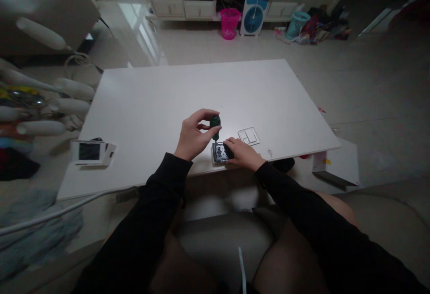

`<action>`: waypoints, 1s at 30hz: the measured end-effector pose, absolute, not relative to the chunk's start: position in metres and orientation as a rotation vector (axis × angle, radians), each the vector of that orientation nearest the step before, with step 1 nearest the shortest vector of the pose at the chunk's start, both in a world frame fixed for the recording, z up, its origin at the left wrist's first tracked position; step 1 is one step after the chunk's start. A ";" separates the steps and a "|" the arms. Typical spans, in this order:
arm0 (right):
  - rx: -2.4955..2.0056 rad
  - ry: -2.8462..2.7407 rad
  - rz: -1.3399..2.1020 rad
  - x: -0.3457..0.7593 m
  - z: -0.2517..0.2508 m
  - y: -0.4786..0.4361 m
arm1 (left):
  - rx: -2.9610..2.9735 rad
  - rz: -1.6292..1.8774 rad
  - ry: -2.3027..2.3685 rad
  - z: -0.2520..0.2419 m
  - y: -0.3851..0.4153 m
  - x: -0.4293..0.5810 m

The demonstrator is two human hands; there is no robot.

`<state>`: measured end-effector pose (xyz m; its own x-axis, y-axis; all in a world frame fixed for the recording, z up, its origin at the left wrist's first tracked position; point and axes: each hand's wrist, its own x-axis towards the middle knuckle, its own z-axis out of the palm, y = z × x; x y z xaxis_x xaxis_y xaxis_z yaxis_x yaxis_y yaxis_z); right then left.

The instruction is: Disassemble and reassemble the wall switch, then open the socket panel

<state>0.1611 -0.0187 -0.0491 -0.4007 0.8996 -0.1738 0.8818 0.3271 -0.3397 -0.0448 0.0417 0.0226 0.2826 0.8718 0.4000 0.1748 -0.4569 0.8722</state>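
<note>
My left hand [196, 135] pinches the green handle of a screwdriver [215, 124], held upright. Its shaft points down to the left part of a small square device with a black face and white edge [220, 153]; whether the tip touches it I cannot tell. The fingers of my right hand [243, 153] are closed on the right side of this device at the table's near edge, covering that part. Just beyond my right hand lies a thin white frame with several openings [249, 136].
The white table [168, 97] spreads out in front of me. At its left end stands a white box with a dark panel [92, 152]. A small clear item [270, 152] lies to the right. A white box [337, 164] is beside the table. A pink basket [230, 23] stands far back.
</note>
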 end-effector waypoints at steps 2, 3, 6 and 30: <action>-1.683 -2.519 0.607 0.161 -0.048 -0.019 | 1.828 1.206 0.942 0.023 0.041 -0.044; -1.680 -2.518 0.612 0.161 -0.048 -0.019 | 1.830 1.202 0.943 0.023 0.041 -0.044; -1.684 -2.515 0.611 0.161 -0.047 -0.019 | 1.833 1.195 0.944 0.023 0.041 -0.044; -1.700 -2.496 0.647 0.161 -0.049 -0.018 | 2.000 1.267 0.946 0.030 0.039 -0.045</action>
<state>0.1608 -0.0184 -0.0486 -0.3932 0.9000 -0.1879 0.8780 0.3068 -0.3675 -0.0455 0.0388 0.0303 0.2963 0.8100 0.5061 0.2552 -0.5778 0.7753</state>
